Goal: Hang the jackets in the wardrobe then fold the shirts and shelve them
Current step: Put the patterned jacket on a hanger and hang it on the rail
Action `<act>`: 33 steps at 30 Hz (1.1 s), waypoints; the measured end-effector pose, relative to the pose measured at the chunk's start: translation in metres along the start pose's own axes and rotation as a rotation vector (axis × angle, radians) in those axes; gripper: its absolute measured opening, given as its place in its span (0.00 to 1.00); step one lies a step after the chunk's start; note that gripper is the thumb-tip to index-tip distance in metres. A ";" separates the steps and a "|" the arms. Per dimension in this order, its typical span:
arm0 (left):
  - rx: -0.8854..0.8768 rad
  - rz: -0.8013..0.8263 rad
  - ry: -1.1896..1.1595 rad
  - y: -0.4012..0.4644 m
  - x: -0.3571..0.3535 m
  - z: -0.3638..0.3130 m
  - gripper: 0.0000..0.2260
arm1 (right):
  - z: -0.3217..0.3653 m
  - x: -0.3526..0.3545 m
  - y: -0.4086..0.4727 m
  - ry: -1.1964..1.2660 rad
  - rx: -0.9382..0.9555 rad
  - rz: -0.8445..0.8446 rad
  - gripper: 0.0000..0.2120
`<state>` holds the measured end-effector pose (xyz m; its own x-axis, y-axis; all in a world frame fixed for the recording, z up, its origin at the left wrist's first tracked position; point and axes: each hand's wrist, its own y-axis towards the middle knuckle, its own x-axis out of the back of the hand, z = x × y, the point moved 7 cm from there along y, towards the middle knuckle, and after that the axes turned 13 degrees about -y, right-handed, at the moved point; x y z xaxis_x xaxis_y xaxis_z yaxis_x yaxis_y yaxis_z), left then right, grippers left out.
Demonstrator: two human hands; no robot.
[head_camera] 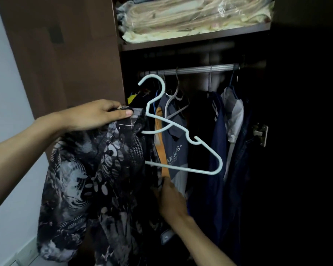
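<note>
Gripping the patterned jacket (88,169) at its collar, our left hand (96,116) has fingers (123,112) clamped on the fabric before the wardrobe (65,54). A pale hanger (183,129) pokes half out of it, below the rail (198,69). Our right hand (171,200) reaches into the cloth; its fingers are hidden, so we cannot tell their state.

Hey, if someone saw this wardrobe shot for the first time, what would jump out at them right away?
Probably the pale blue plastic hanger, tilted at centre frame with one end tucked into the black-and-grey patterned jacket. The left hand grips that jacket's top at the left, while the right hand reaches in lower down. Behind, dark clothes hang from the metal wardrobe rail, under a shelf of cream bedding wrapped in plastic.
</note>
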<state>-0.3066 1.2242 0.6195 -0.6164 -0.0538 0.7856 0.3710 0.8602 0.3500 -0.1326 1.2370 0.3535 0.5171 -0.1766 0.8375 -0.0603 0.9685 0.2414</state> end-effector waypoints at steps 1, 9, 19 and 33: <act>0.005 -0.006 0.004 -0.005 0.005 0.003 0.26 | -0.004 -0.001 0.008 0.038 0.006 -0.004 0.14; 0.101 -0.086 0.077 -0.060 0.053 0.057 0.27 | -0.033 0.086 0.058 0.522 0.152 0.132 0.18; 0.105 -0.249 0.070 -0.077 0.054 0.080 0.32 | 0.046 0.199 0.072 0.100 0.317 -0.035 0.18; 0.201 -0.381 0.560 -0.065 0.015 0.065 0.27 | 0.052 0.239 0.036 -0.292 0.175 -0.168 0.19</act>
<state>-0.3850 1.2008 0.5749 -0.2075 -0.5760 0.7906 0.0316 0.8039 0.5940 -0.0559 1.2207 0.5880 0.2683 -0.3974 0.8775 -0.1536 0.8816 0.4463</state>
